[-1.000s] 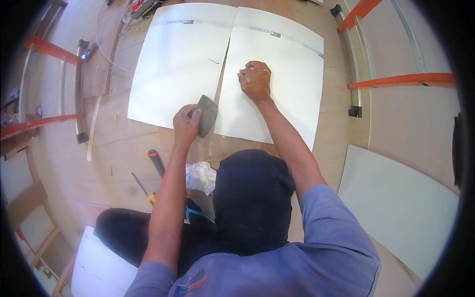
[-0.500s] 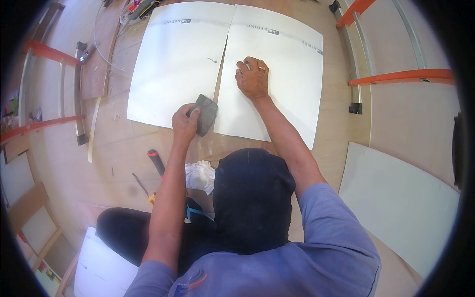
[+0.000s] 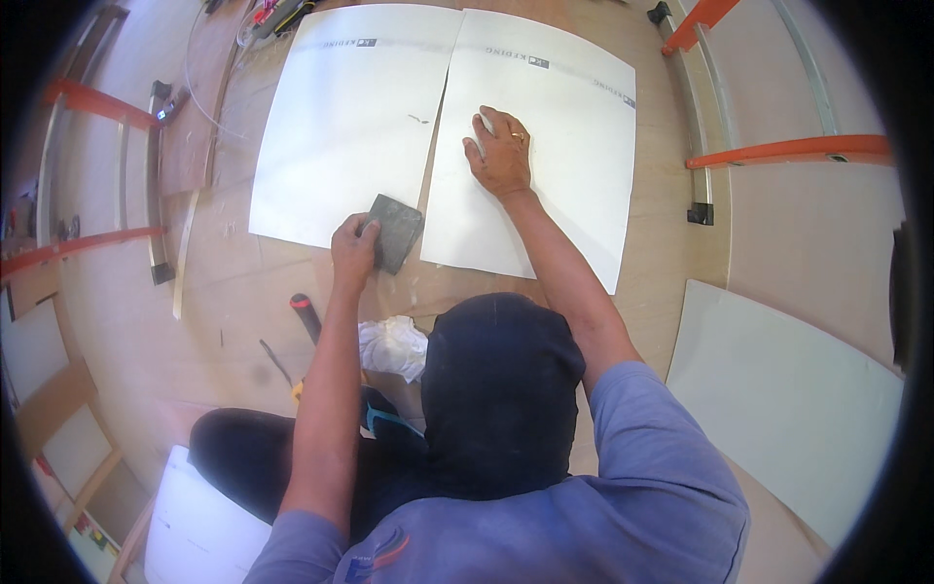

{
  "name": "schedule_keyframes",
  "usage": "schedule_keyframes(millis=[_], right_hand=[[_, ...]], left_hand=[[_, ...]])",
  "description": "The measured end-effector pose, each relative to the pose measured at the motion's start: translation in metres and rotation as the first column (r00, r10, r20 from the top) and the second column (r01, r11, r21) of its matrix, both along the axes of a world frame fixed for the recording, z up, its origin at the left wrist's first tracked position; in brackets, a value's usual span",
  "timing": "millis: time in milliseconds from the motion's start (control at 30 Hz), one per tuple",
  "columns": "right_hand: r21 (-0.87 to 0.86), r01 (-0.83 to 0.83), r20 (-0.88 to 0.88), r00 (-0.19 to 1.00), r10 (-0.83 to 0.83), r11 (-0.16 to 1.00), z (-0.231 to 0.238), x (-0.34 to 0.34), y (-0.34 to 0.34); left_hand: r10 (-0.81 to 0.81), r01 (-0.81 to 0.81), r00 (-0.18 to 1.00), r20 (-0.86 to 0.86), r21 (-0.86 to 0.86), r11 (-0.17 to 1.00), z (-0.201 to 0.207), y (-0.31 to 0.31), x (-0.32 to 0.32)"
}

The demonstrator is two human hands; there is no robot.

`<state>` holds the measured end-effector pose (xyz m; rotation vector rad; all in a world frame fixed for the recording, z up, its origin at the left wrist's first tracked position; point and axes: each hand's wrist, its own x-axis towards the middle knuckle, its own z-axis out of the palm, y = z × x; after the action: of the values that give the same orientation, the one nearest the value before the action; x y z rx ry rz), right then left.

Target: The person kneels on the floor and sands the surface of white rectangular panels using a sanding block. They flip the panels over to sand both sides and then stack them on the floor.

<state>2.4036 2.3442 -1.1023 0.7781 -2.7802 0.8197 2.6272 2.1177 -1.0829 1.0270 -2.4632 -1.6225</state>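
Two large white sheets lie side by side on the brown floor, a narrow gap between them. My left hand (image 3: 353, 248) pinches a dark grey, flat, roughly rectangular slab (image 3: 396, 234) by its left edge. The slab is tilted over the lower right corner of the left sheet (image 3: 331, 136), close to the gap; I cannot tell what kind of tool it is. On the right sheet (image 3: 574, 165) rests my right hand (image 3: 501, 156), fingers spread, a ring on one of them.
A crumpled white cloth (image 3: 393, 347) and a red-and-black handle (image 3: 305, 316) lie near my left forearm. Orange-railed ladder-like frames stand at left (image 3: 97, 102) and right (image 3: 788, 152). Tools and cable (image 3: 277, 18) sit at the far left. A pale board (image 3: 788, 399) lies at right.
My left hand has shifted slightly left with the slab, which has turned and moved away from the gap. The fingers of my right hand have stretched and spread more on the sheet.
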Motion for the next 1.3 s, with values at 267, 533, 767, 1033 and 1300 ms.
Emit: schedule_keyframes(millis=[267,533,767,1033,1300], right_hand=[[-0.002,-0.199,0.155,0.968,0.197,0.980,0.008,0.002,0.025],[0.275,-0.055,0.025,0.998,0.050,0.960,0.007,0.016,-0.003],[0.277,-0.060,0.005,0.998,0.061,0.959,0.007,0.020,-0.007],[0.019,-0.063,-0.045,0.997,0.064,0.998,0.006,0.018,0.005],[0.084,-0.097,0.065,0.994,0.092,0.992,0.012,0.055,0.080]], left_hand=[[-0.022,0.021,1.000,-0.005,-0.073,0.997,-0.004,0.000,-0.004],[-0.032,0.037,0.999,0.043,-0.124,0.992,-0.017,-0.006,-0.004],[-0.012,0.017,0.999,0.033,-0.136,0.991,-0.018,-0.008,-0.001],[-0.029,0.030,1.000,0.006,-0.088,0.996,-0.012,-0.002,-0.003],[-0.039,0.035,0.999,-0.027,-0.132,0.991,-0.009,-0.003,-0.003]])
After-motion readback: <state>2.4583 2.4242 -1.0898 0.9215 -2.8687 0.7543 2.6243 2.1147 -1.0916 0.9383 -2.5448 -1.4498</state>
